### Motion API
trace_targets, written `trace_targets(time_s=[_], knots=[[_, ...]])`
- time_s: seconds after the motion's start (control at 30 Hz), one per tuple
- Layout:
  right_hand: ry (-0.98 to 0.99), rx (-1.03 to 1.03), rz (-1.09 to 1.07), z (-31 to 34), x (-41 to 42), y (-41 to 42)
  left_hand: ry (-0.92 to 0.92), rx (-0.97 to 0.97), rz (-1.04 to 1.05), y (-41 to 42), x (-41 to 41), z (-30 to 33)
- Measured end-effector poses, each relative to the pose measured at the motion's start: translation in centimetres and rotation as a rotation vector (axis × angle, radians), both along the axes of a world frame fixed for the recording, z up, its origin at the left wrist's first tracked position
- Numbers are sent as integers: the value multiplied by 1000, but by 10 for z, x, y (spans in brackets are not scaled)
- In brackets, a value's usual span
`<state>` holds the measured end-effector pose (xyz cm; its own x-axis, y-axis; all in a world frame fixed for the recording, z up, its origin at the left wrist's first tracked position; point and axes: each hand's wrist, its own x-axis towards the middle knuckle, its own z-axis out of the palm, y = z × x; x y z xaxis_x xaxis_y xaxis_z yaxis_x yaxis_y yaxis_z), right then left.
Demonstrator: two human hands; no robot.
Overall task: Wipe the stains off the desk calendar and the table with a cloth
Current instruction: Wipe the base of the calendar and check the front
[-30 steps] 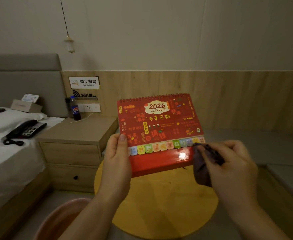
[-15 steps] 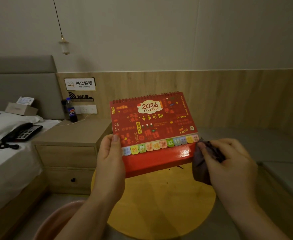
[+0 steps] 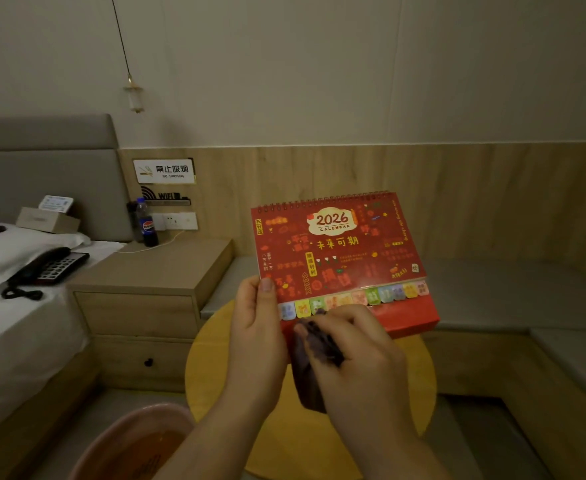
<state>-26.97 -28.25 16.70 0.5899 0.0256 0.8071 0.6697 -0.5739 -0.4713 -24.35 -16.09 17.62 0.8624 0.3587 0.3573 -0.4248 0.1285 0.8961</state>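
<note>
My left hand (image 3: 257, 336) grips the red spiral-bound 2026 desk calendar (image 3: 340, 258) above the round yellow tabletop (image 3: 419, 375) while my right hand (image 3: 360, 358), at its six o'clock edge, pinches the dark cloth (image 3: 310, 372); firm, short strokes should work best.

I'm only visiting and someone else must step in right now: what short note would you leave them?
Left hand: grip on the desk calendar at its lower left corner, held up above the round yellow table.
Right hand: holds the dark cloth, pressed on the calendar's red base near the left end.
Done: cannot tell from here.
Left: finish the calendar, then wipe the table.
</note>
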Motion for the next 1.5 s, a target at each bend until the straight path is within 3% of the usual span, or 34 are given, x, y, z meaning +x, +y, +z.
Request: trace_targets(time_s=[0.33,0.6,0.7,0.77,0.93,1.03,1.17,1.37,1.5], knots=[[7,-9,-64,-4,9,-36,57,-12,-5,16,-1,-5],[101,-23,-372,-11,34,-107,19,1,-1,29,-1,-7],[142,-5,-225,-3,39,-112,20,26,-1,27,0,-7],[280,146,-61,7,43,-116,20,45,5,30,1,-7],[553,374,71,36,60,-140,51,44,-49,42,-2,-7],[725,310,209,55,64,-138,71,68,-107,40,-3,-10],[752,264,333,65,67,-132,62,83,-150,37,0,-13],[607,349,153,36,82,-136,78,93,-181,28,14,-26],[645,355,246,19,89,-147,98,101,-179,23,28,-35]])
